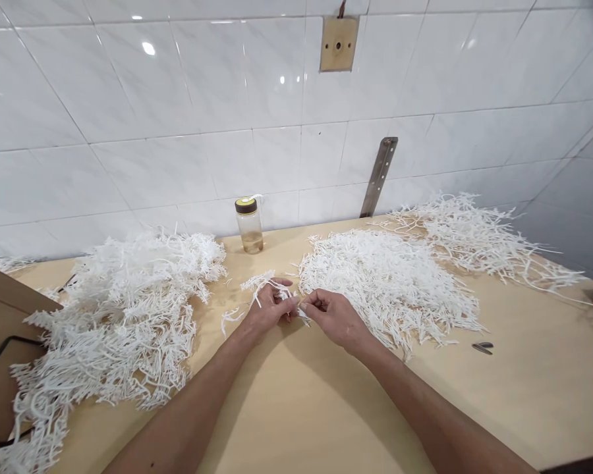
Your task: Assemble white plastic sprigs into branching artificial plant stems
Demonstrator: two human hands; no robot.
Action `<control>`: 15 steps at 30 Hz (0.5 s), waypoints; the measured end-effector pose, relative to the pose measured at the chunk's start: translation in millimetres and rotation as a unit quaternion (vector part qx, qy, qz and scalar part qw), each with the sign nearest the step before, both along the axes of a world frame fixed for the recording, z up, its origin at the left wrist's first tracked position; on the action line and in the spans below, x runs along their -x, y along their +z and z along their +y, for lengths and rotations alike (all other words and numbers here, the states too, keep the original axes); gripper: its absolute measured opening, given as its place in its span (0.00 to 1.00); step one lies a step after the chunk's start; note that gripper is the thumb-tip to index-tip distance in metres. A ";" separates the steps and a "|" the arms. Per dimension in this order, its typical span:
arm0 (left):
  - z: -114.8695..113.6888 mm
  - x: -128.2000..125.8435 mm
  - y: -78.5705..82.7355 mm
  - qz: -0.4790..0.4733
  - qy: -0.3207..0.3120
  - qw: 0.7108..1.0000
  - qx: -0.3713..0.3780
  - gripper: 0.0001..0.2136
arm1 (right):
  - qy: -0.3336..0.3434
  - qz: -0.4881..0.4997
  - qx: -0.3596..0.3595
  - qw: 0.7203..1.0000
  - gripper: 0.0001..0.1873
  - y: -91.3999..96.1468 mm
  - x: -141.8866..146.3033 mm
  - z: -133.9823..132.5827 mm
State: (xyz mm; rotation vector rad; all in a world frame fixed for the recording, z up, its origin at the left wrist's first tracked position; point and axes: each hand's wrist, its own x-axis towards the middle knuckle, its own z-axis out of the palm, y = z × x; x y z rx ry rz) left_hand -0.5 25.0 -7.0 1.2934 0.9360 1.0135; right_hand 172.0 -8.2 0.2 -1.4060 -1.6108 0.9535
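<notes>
My left hand (271, 307) and my right hand (332, 316) meet at the middle of a wooden table (296, 401), fingers pinched together on a small bunch of white plastic strips (269, 284). A big tangled heap of white strips (123, 316) lies to the left of my hands. A flatter pile of straighter white strips (385, 283) lies just right of them, touching my right hand's side.
A small clear bottle with a dark lid (250, 225) stands at the tiled wall. More white strips (479, 234) spread at the back right. A small metal clip (483, 347) lies right of the pile. A brown board with a black cable (0, 342) is at the left edge.
</notes>
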 end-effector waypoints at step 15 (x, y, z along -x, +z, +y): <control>-13.4 -11.2 3.0 -0.210 -0.057 0.955 0.203 0.14 | -0.003 0.182 0.070 0.981 0.20 2.5 -2.4 2.3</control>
